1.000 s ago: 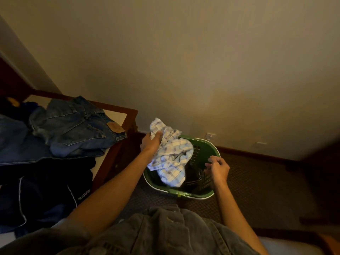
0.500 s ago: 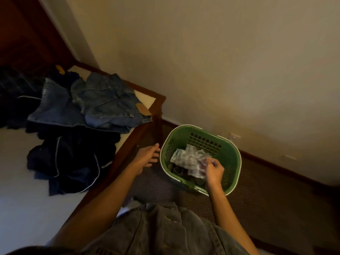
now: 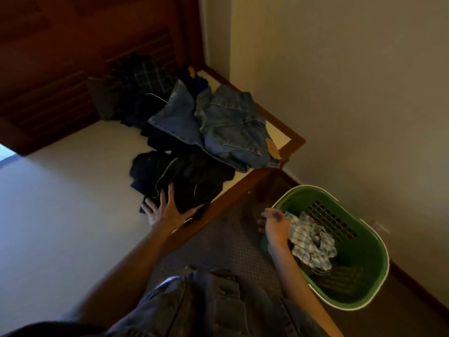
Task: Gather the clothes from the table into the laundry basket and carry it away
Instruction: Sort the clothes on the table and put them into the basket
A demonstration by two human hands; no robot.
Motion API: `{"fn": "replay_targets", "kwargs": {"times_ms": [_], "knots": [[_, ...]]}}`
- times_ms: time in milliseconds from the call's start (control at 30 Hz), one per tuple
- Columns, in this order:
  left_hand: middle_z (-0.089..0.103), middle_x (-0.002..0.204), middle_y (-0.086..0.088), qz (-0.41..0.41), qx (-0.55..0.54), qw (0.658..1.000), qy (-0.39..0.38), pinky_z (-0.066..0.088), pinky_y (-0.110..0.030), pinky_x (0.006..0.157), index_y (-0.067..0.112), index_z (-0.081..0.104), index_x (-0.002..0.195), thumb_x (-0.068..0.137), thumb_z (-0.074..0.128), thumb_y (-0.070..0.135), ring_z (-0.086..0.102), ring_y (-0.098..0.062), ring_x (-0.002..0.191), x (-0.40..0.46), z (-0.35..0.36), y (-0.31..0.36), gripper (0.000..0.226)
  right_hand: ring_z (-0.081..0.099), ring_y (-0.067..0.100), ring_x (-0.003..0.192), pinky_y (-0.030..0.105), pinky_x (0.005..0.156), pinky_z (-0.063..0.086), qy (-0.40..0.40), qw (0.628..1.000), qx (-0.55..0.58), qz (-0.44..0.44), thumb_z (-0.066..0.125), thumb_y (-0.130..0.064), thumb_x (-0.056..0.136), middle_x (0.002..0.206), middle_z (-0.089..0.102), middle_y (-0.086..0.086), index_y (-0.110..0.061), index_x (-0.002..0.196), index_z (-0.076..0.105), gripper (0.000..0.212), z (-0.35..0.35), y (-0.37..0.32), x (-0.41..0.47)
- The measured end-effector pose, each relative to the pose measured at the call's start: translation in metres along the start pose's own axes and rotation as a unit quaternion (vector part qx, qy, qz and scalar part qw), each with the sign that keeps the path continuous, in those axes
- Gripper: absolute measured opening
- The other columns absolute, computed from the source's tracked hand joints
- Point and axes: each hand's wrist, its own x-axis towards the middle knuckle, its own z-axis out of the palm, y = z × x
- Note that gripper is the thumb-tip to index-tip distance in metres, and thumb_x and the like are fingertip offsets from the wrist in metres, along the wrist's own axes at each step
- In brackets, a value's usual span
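Note:
A green laundry basket (image 3: 364, 242) stands on the carpet at the lower right, with a blue-and-white checked shirt (image 3: 311, 242) crumpled inside it. On the white-topped table (image 3: 60, 190) lies a pile of clothes: a dark garment with white piping (image 3: 184, 176) at the near edge, blue jeans (image 3: 228, 127) behind it, and a dark plaid piece (image 3: 143, 79) at the back. My left hand (image 3: 165, 210) lies flat with spread fingers on the dark garment. My right hand (image 3: 274, 224) hangs over the basket's near rim, fingers loosely curled, beside the checked shirt.
The table has a dark wooden frame (image 3: 289, 142) and stands in a corner against a beige wall (image 3: 340, 81) and a dark wood panel (image 3: 60, 57). Patterned carpet (image 3: 230, 239) lies between the table and the basket. A baseboard runs behind the basket.
The checked shirt went from my left hand into the basket. My left hand then moved left onto the dark garment on the table. My right hand drew back from the shirt toward the basket's rim.

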Motion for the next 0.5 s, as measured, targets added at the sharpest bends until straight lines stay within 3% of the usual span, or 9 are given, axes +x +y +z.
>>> {"fn": "replay_targets", "kwargs": {"times_ms": [100,200,300,400,500], "knots": [[0.014,0.169,-0.006,0.012,0.009,1.0,0.009,0.02,-0.061,0.118,0.033,-0.01,0.159,0.078,0.052,0.084,0.017,-0.052,0.148,0.012,-0.007,-0.028,0.114,0.063,0.019,0.073,0.04,0.067,0.054,-0.027,0.997,-0.047,-0.048,0.055,-0.008,0.097,0.088,0.063,0.008,-0.015,0.094,0.063,0.012,0.042,-0.012,-0.008],[0.044,0.155,-0.01,0.044,0.027,0.996,0.066,0.036,-0.051,0.11,0.03,0.01,0.16,0.091,0.054,0.066,0.041,-0.046,0.136,0.022,-0.017,-0.04,0.09,0.067,0.026,0.087,0.044,0.08,0.056,-0.056,0.982,-0.123,-0.129,0.061,-0.016,0.095,0.092,0.065,0.005,-0.018,0.1,0.064,0.006,0.084,-0.015,-0.009],[0.063,0.133,-0.017,0.069,0.024,0.994,0.085,0.046,-0.046,0.1,0.024,0.017,0.159,0.099,0.056,0.044,0.054,-0.04,0.125,0.021,-0.02,-0.056,0.074,0.059,0.028,0.115,0.035,0.091,0.051,-0.098,0.962,-0.178,-0.183,0.068,-0.029,0.092,0.121,0.06,0.006,-0.015,0.128,0.057,0.04,0.129,-0.017,-0.011],[0.069,0.116,-0.015,0.082,-0.025,0.993,0.087,0.055,-0.044,0.085,0.024,0.03,0.153,0.096,0.061,0.031,0.066,-0.036,0.108,0.02,-0.03,-0.087,0.065,0.036,0.026,0.14,0.038,0.108,0.038,-0.155,0.945,-0.217,-0.188,0.072,-0.046,0.086,0.155,0.033,0.005,-0.021,0.151,0.035,0.079,0.174,-0.024,-0.022],[0.071,0.116,-0.009,0.055,-0.105,0.991,0.067,0.055,-0.041,0.081,0.029,0.052,0.137,0.09,0.069,0.035,0.068,-0.033,0.105,0.011,-0.048,-0.125,0.05,0.032,0.034,0.142,0.042,0.111,0.039,-0.219,0.885,-0.354,-0.21,0.069,-0.058,0.083,0.158,0.025,0.008,-0.024,0.149,0.037,0.082,0.217,-0.012,-0.027]]}}
